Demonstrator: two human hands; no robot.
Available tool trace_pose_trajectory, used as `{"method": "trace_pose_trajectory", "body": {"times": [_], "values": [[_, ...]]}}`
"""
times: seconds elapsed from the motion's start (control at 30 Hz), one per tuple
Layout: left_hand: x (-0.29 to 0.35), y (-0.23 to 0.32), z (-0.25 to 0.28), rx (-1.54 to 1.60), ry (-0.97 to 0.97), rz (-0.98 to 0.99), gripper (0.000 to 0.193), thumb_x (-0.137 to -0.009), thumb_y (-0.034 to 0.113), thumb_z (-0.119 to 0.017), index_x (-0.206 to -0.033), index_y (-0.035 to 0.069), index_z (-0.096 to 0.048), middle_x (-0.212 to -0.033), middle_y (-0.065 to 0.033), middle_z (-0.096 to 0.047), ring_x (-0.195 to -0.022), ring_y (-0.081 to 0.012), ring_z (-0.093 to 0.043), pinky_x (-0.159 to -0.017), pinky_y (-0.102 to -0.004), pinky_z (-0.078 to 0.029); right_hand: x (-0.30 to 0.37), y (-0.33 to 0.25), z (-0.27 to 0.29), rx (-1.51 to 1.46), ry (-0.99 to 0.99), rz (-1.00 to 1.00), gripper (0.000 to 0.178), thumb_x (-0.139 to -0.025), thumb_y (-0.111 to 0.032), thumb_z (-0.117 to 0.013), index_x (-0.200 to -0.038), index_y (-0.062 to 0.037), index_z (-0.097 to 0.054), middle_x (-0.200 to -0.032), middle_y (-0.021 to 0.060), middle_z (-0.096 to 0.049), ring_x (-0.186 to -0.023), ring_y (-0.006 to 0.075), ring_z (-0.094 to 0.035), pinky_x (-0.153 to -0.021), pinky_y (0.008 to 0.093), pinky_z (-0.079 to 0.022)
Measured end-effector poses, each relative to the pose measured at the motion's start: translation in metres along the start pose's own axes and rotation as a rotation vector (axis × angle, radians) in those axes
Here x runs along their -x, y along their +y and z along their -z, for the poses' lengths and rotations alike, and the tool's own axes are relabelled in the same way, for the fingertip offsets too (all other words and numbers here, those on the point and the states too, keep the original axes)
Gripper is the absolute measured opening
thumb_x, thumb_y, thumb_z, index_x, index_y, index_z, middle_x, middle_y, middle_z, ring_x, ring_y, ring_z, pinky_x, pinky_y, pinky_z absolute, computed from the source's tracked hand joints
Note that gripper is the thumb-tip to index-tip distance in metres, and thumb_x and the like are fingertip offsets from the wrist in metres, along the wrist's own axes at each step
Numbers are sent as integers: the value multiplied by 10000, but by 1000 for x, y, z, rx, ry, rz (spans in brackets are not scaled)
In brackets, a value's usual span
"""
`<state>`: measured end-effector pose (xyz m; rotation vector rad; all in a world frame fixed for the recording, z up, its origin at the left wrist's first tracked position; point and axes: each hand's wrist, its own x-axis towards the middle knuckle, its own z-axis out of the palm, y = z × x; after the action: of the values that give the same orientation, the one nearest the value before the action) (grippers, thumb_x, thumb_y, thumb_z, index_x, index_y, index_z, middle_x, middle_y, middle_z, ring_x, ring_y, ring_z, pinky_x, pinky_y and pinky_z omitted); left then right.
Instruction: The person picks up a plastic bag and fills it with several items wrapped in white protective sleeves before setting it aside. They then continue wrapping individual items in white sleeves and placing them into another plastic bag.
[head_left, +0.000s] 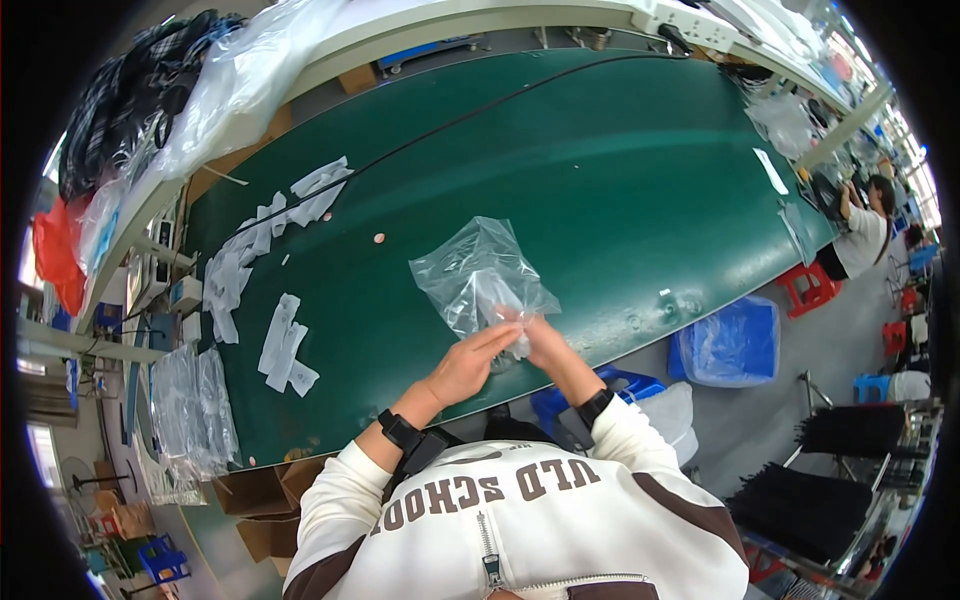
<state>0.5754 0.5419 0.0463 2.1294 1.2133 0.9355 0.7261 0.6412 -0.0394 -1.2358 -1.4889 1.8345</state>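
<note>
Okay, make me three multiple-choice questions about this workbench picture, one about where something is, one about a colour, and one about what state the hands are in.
1. Where do the small white packets lie, relative to the clear plastic bag?
A. To its left on the table
B. Inside it
C. On the floor under the table

2. What colour is the table top?
A. Red
B. Dark green
C. White

3. What are the left hand and the right hand doing?
A. Resting flat and apart on the table
B. Both at the lower edge of the clear bag, fingers on it
C. Hanging below the table

Answers:
1. A, the white packets are scattered over the left part of the table, the bag sits nearer the middle.
2. B, the surface is a dark green mat.
3. B, both hands meet at the bag's lower end and grip it.
</note>
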Motion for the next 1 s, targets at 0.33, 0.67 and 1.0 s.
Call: {"method": "trace_pose_trajectory", "body": {"times": [0.33, 0.67, 1.0], "values": [[20, 40, 31, 264, -105, 177, 654, -811, -155, -455, -1407, 104, -527, -1426, -114, -512, -1253, -298, -557, -986, -338, -486, -71, -14, -55, 1015, 647, 404, 830, -836, -385, -717, -1422, 95, -379, -1171, 364, -556, -1123, 460, -523, -926, 497, -448], [29, -4, 0, 422, -105, 262, 608, -795, -108, -560, -1375, 74, -532, -1422, -134, -500, -1302, -336, -487, -1077, -399, -423, -117, -27, -2, 1148, 597, 255, 921, -783, -384, -771, -1439, 97, -340, -1303, 340, -474, -1140, 429, -490, -1000, 491, -401], [218, -91, 144, -843, 877, 805, 433, -784, 158, -727, -1190, 60, -612, -1242, -218, -525, -1171, -421, -465, -1006, -495, -390, 19, 19, 74, 1034, 107, 235, 501, -884, -304, -696, -1268, 3, -600, -1294, 276, -569, -1155, 366, -581, -964, 454, -456]]}}
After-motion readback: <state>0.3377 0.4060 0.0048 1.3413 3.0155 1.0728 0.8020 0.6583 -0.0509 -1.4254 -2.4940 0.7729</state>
